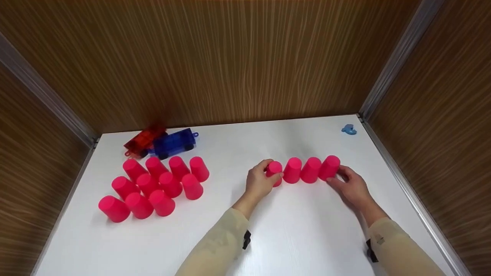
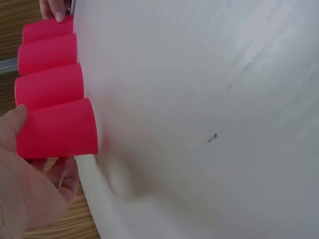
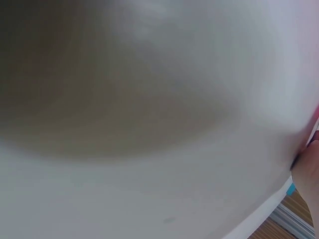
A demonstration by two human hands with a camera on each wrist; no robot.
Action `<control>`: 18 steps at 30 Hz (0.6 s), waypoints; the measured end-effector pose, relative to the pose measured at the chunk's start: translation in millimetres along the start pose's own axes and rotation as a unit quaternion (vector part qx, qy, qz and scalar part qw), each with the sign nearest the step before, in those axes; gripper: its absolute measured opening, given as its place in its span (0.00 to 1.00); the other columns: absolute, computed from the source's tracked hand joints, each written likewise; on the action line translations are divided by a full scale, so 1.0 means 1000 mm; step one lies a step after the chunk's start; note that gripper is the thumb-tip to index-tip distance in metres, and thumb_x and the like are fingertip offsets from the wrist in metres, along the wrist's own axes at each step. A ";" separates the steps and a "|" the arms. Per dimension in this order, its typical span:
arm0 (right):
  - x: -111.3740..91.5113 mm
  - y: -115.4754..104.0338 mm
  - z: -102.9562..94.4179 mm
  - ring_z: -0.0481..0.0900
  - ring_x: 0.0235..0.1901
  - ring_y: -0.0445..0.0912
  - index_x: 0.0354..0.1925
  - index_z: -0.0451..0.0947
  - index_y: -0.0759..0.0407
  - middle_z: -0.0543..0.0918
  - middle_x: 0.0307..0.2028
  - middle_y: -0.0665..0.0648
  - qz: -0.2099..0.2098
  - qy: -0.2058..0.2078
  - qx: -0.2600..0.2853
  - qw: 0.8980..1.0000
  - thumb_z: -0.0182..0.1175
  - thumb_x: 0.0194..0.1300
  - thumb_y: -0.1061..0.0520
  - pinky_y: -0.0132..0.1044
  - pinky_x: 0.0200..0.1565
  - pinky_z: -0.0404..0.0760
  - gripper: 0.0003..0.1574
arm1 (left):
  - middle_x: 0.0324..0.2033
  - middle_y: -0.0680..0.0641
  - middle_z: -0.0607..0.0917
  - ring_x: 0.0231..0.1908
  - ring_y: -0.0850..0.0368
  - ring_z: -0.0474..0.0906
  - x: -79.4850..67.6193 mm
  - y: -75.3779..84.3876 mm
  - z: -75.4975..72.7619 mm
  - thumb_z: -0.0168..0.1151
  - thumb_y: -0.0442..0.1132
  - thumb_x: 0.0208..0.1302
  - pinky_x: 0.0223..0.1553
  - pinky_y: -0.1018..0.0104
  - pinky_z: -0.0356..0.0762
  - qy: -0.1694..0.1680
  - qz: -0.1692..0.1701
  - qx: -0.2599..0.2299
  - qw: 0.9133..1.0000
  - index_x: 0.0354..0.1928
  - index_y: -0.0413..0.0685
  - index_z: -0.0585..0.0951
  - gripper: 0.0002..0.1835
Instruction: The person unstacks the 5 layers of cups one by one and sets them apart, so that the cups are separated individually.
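Note:
Several pink cups stand upside down in a short row on the white table, right of centre in the head view. My left hand [image 1: 257, 182] grips the leftmost cup [image 1: 274, 167] of this row, thumb on the near side and fingers behind. At the other end, my right hand [image 1: 353, 188] holds the rightmost cup [image 1: 330, 165] between thumb and fingers. Two more cups, a left middle one [image 1: 292, 170] and a right middle one [image 1: 311, 170], stand between them. In the left wrist view the gripped cup [image 2: 60, 130] shows clearly; the right wrist view catches only the hand's edge [image 3: 308, 174].
On the left, several more upside-down pink cups [image 1: 147, 184] stand in three rows. Behind them lie a red toy cart [image 1: 145, 141] and a blue toy cart [image 1: 174, 142]. A small blue object [image 1: 349, 129] sits near the back right corner. Wood-grain walls [image 1: 238, 65] enclose the table.

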State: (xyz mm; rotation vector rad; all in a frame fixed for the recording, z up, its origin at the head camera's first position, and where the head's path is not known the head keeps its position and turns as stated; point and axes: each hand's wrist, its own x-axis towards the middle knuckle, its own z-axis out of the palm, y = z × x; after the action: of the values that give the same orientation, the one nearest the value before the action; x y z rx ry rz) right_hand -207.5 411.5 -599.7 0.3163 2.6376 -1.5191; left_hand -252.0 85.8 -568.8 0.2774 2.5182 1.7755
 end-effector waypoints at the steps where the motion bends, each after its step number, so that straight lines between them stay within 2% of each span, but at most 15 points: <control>1: 0.000 0.000 0.000 0.59 0.78 0.65 0.82 0.57 0.54 0.62 0.79 0.63 0.001 0.000 0.001 1.000 0.68 0.72 0.36 0.55 0.68 0.75 0.54 | 0.57 0.46 0.86 0.59 0.49 0.82 -0.001 0.000 -0.001 0.76 0.37 0.66 0.59 0.59 0.84 0.003 0.000 -0.003 1.000 0.65 0.44 0.81 0.26; 8: 0.001 -0.001 0.000 0.58 0.78 0.66 0.82 0.57 0.54 0.62 0.79 0.64 0.000 0.000 0.000 1.000 0.68 0.71 0.35 0.56 0.68 0.75 0.55 | 0.58 0.46 0.87 0.60 0.48 0.82 -0.019 0.008 -0.020 0.77 0.36 0.66 0.63 0.54 0.81 0.033 0.009 -0.025 0.999 0.65 0.43 0.82 0.26; 18: 0.001 -0.001 -0.001 0.57 0.78 0.66 0.82 0.56 0.55 0.61 0.79 0.64 -0.003 -0.002 0.002 1.000 0.69 0.71 0.36 0.56 0.67 0.76 0.56 | 0.59 0.49 0.86 0.58 0.51 0.81 -0.049 0.018 -0.063 0.78 0.40 0.66 0.57 0.55 0.85 0.055 0.014 -0.032 0.998 0.67 0.51 0.81 0.28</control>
State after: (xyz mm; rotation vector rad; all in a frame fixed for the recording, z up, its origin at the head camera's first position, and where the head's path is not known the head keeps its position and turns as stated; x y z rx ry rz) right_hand -208.7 412.2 -598.9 0.3048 2.6356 -1.5257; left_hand -210.3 24.6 -534.0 0.2184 2.5362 1.9273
